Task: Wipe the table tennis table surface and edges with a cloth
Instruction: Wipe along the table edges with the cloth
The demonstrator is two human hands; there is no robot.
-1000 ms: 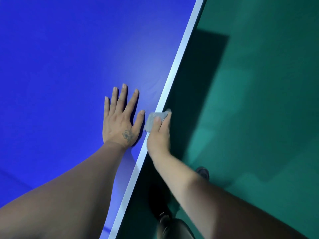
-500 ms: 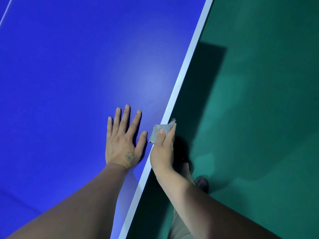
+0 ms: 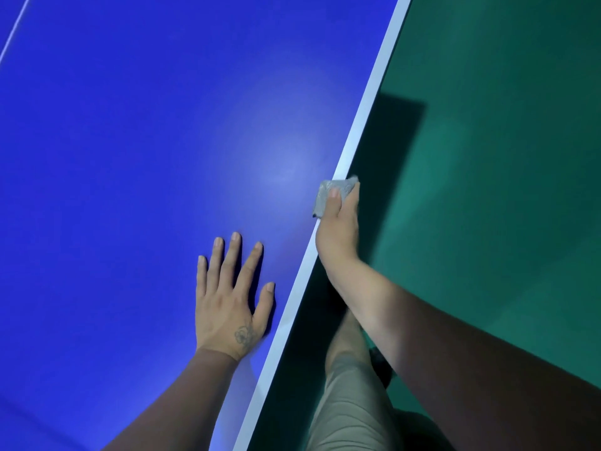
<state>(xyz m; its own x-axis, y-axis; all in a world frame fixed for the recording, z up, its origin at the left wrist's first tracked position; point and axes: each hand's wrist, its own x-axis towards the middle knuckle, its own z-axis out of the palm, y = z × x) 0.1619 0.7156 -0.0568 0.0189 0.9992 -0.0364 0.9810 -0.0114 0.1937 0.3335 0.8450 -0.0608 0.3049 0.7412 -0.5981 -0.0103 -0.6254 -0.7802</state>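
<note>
The blue table tennis table (image 3: 136, 164) fills the left of the head view, its white edge line (image 3: 367, 102) running diagonally from bottom centre to top right. My right hand (image 3: 338, 232) grips a small grey cloth (image 3: 328, 193) folded over that edge, thumb on top, the other fingers hidden below the table's side. Flat on the blue surface lies my left hand (image 3: 227, 301), fingers spread and straight, just left of the edge and nearer to me than the cloth.
Green floor (image 3: 494, 190) lies to the right of the table, with the table's dark shadow along the edge. My leg in beige trousers (image 3: 348, 392) and a dark shoe stand close to the table's side. A thin white line (image 3: 14, 27) crosses the top left corner.
My right hand has slid the cloth further away from me along the table's edge, ahead of my left hand. The left hand stays flat on the surface.
</note>
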